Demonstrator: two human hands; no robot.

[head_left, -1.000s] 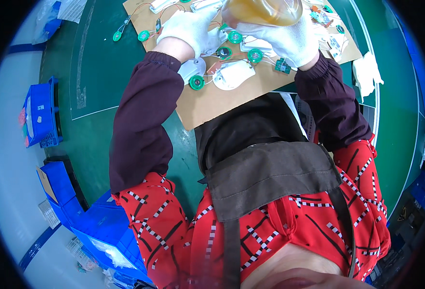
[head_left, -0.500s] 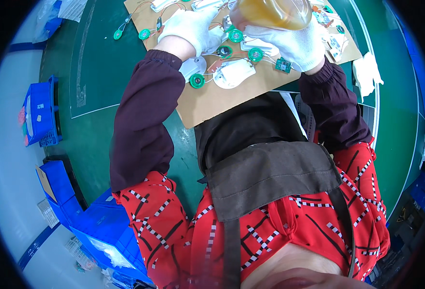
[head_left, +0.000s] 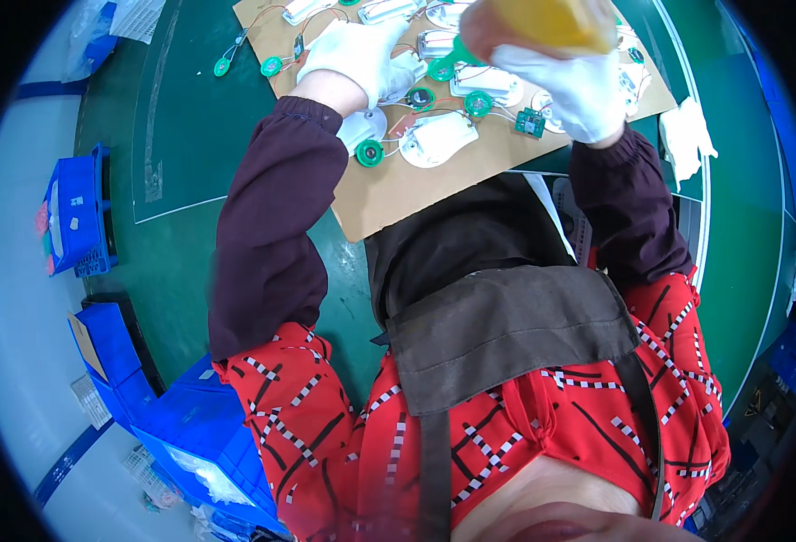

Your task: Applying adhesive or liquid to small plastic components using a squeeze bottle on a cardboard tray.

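My right hand (head_left: pixel 578 95), in a white glove, is wrapped round a tilted bottle (head_left: pixel 551 27) with amber-yellow contents, held above the cardboard sheet (head_left: pixel 375 203). Just left of the bottle is a green piece (head_left: pixel 449 59), too blurred to tell whether it is its tip or a round part below. My left hand (head_left: pixel 353 54), gloved too, is curled at a white plastic housing (head_left: pixel 407 74) on the cardboard; its fingertips are partly hidden. Around both hands lie more white housings (head_left: pixel 438 138), green-rimmed round speakers (head_left: pixel 370 153) on thin wires, and a small green circuit board (head_left: pixel 530 122).
The cardboard lies on a green table mat (head_left: pixel 190 135). One wired green speaker (head_left: pixel 222 67) hangs past its left edge. A crumpled white cloth (head_left: pixel 685 140) is at the right. Blue bins (head_left: pixel 77 212) and blue boxes (head_left: pixel 199 425) stand at the left.
My right hand and the bottle have shifted right, uncovering more housings beneath. My left hand has hardly moved.
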